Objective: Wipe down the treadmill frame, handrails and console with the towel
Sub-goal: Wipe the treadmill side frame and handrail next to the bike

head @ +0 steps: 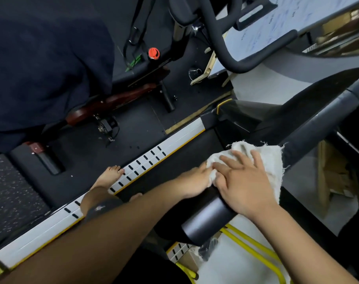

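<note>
Our two forearms reach in from the bottom edge to the treadmill's black handrail (207, 220). Our right hand (244, 187) lies flat on the white towel (270, 160), fingers spread and pressing it against the rail. Just beside it, our left hand (195, 181) grips the towel's bunched corner (its fingertips are buried in the cloth). The towel drapes over the handrail near its free end, its frayed edge hanging off the far side. Below, a bare foot (108, 177) touches the white side rail (41, 236) with its toes.
</note>
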